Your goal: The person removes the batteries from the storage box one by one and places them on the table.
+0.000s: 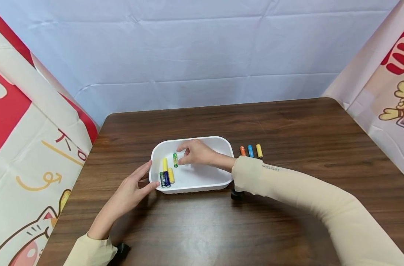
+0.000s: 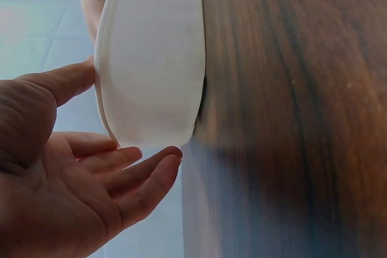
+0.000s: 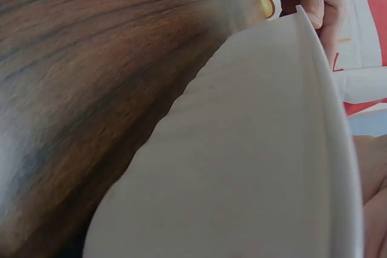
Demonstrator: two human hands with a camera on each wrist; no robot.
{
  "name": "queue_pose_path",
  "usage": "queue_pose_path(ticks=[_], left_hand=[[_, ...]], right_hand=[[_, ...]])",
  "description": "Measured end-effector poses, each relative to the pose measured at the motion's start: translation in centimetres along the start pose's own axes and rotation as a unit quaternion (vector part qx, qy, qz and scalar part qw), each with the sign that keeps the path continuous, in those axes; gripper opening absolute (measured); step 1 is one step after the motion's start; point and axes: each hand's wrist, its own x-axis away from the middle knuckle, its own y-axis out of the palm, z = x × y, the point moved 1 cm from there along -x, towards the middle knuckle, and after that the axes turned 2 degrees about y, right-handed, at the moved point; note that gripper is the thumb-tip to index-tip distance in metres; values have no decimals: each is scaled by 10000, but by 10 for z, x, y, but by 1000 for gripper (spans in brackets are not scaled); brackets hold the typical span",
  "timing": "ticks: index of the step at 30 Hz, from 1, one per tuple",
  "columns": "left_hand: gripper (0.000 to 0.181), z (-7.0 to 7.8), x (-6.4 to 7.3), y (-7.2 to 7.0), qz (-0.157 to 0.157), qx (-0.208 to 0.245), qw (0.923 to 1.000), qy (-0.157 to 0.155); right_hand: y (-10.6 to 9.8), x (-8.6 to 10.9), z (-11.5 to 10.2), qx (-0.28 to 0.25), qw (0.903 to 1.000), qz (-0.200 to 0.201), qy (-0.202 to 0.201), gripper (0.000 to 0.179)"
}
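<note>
R hand (image 1: 197, 152): thumb & forefinger parted, nothing visibly gripped, tips just beside green cylindrical batt. (image 1: 175, 160) lying in white plastic tray (image 1: 202, 180); contact can't be confirmed. L hand (image 1: 130, 190) spread loosely, touching tray's L end; rec. bracing tray there & pinching batt. mid-body, clear of adj. yellow cylindrical batt. (image 1: 164, 164). Print on beige fabric sleeve (image 1: 298, 184) appears to begin "Let", remainder illegible; batt. labels unreadable.

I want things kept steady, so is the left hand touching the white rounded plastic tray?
Touching. In the left wrist view, the thumb of the left hand meets the rim of the white rounded plastic tray with no visible gap.
</note>
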Motion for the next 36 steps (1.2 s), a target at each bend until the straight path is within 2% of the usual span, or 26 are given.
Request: queue_pose_path(ticks=[9,16,26,36], left_hand=[[76,0,0,0,-19,-54,10000,-8],[77,-3,-1,1,-51,6,10000,-86],[78,-5,0,2,-64,-23,9999,-105],[78,-5,-1,2,-64,-55,9999,-129]], right_hand=[[11,-12,1,-212,9989,-97,395,55],[22,-18,5,47,9997,67,240,52],[30,-19,5,756,9959,124,490,58],[32,-19,4,1025,9933,166,507,59]])
